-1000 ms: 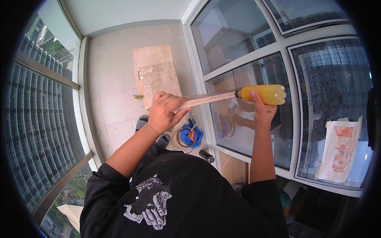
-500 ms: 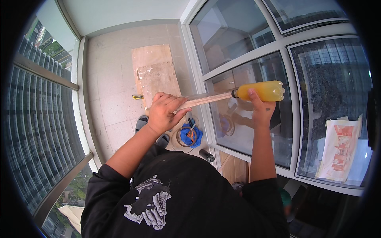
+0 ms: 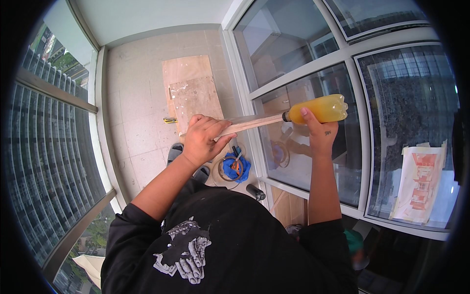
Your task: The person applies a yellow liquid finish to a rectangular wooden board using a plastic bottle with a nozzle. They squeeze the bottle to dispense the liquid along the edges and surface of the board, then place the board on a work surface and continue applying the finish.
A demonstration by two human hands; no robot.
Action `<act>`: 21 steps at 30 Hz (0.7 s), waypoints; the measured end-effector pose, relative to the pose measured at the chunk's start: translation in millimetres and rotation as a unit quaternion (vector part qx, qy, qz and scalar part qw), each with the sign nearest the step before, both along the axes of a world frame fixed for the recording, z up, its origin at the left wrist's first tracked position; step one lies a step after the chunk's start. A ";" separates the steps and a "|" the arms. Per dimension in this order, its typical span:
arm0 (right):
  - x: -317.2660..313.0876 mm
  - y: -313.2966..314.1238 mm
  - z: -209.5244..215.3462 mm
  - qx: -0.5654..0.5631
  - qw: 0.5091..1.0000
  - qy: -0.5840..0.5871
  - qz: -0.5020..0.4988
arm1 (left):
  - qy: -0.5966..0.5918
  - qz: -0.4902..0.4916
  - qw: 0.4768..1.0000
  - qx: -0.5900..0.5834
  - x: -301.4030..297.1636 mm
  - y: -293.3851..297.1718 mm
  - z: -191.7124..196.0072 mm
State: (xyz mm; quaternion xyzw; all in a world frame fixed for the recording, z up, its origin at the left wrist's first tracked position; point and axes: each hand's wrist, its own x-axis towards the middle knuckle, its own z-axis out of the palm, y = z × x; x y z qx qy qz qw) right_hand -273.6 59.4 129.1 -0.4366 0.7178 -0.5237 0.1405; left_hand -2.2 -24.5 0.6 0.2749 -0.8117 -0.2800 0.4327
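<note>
While my left fingers [image 3: 204,123] clasp a pale wooden strip [image 3: 258,122], rightward of them my right fingers [image 3: 307,115] grip a yellow-filled plastic bottle [image 3: 325,108].

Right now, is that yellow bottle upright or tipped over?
Tipped: the yellow bottle lies sideways in the right hand, its dark neck end pointing left toward the wooden piece, its base right.

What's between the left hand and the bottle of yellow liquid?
The wooden strip, held in the left hand and extending toward the bottle, as the head view shows.
</note>
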 end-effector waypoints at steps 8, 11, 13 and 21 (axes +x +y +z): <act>-23.2 2.7 -3.1 -0.016 0.998 -0.023 -0.049 | 0.004 -0.007 1.000 0.004 -1.7 -0.1 2.4; -0.9 2.1 -3.8 -0.013 1.000 -0.028 0.000 | 0.006 -0.002 1.000 -0.006 -0.5 -1.4 1.4; 4.8 4.1 -2.3 -0.012 1.000 -0.018 0.009 | 0.007 -0.003 1.000 -0.006 -0.3 -2.7 0.7; -21.9 9.1 -4.1 -0.012 0.999 0.010 -0.037 | -0.002 -0.011 1.000 0.000 -1.3 -2.0 3.4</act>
